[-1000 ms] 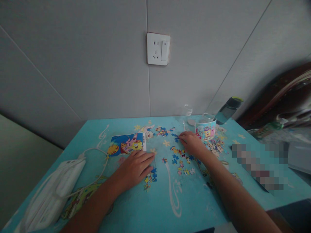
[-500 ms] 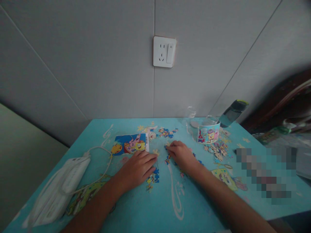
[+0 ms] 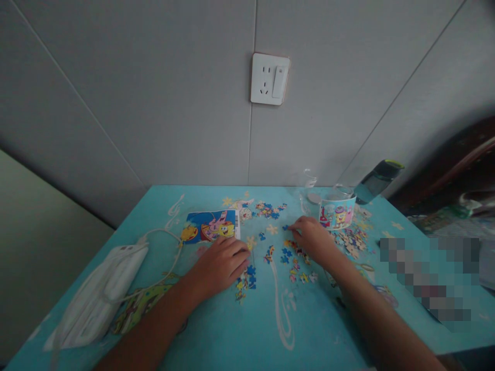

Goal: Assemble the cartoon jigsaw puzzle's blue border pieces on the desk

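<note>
My right hand (image 3: 312, 236) reaches over the middle of the table, thumb and fingertips pinched on a small blue puzzle piece (image 3: 285, 227). Below it lie loose blue pieces (image 3: 286, 254) and several mixed-colour ones (image 3: 304, 278). My left hand (image 3: 224, 262) rests with loosely bent fingers spread beside a joined block of blue and yellow pieces (image 3: 247, 281), partly covering it. Between the hands are a single blue piece (image 3: 262, 236) and a small multicoloured cluster (image 3: 269, 254). Behind my left hand lies a picture card (image 3: 207, 226) of cartoon figures.
A white power strip (image 3: 100, 288) with its cable takes up the left side. Toward the back right stand a printed tub (image 3: 337, 212), clear plastic (image 3: 308, 190) and a leaning bottle (image 3: 379, 180). Puzzle pieces lie piled (image 3: 353, 242) beside the tub and in a group (image 3: 268, 209) at the back.
My right hand has moved right, away from the middle, with a blue piece at its fingertips. A blue piece now shows where it was. My left hand has hardly moved; the view shifted slightly.
</note>
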Tool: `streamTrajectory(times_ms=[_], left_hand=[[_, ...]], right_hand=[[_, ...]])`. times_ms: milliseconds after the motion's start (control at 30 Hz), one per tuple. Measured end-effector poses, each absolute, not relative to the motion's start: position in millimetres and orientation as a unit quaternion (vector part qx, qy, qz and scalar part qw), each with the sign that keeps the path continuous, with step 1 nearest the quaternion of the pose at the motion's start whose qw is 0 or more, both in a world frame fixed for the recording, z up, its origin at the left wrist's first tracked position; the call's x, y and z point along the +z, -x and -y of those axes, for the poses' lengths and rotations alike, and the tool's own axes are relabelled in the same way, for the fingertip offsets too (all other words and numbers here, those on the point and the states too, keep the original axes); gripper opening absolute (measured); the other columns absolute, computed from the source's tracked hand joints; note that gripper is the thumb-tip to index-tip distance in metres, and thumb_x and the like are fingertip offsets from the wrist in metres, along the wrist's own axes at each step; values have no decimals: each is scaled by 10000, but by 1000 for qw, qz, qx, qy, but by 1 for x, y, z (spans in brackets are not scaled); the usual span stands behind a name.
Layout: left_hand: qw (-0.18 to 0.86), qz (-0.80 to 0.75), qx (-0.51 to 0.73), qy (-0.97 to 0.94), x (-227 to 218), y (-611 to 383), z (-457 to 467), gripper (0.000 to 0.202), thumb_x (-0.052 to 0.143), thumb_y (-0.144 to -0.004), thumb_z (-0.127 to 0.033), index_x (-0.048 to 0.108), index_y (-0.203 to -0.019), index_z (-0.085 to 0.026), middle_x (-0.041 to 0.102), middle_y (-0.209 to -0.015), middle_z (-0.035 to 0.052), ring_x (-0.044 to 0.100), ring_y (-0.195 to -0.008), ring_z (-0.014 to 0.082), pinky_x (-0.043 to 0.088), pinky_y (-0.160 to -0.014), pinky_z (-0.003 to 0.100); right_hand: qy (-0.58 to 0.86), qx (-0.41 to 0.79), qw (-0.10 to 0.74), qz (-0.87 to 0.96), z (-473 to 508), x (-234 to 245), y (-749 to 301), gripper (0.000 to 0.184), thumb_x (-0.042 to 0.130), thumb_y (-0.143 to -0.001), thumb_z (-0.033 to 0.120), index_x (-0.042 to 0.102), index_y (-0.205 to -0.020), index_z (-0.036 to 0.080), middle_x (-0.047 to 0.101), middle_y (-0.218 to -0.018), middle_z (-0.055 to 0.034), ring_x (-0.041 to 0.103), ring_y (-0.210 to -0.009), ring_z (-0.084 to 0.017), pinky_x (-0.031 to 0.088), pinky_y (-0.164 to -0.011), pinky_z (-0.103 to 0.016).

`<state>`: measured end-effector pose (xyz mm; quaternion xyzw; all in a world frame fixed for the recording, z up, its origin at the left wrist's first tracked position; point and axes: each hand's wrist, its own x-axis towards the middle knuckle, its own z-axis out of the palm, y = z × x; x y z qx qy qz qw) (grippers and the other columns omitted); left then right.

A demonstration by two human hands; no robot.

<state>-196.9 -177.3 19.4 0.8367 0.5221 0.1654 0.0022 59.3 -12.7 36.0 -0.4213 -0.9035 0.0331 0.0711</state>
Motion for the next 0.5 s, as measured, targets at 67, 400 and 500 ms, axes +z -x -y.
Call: streamTrajectory(times_ms=[67,400,500], left_hand=[[1,-526,165,-834,20,197,177,220,482,-1022,-299,672,-1092,-213,669,-1083,43,587,-1012,213,412,-901,416],[-8,-535,176,-826,22,197,176,291,467,-1013,-289,629,-1240,-204,638,-1216,73,549,-1143,250,419,-994,452],[2,-529,177,-830,20,197,176,353,508,-991,-305,586,-1319,-201,601,-1321,81,518,-1222,266,398,-1052,476]], right_hand=[[405,22,66,912,20,35,-53,281,544,-922,147,781,-1055,217,690,-1000,-108,623,-982,-249,457,-916,-349],[285,95,127,945,60,27,-21,405,587,-892,81,710,-1233,260,629,-1122,-97,564,-1070,-236,438,-971,-365],[252,118,140,950,65,26,-20,406,597,-891,97,711,-1230,287,624,-1160,-90,560,-1102,-244,439,-977,-386]])
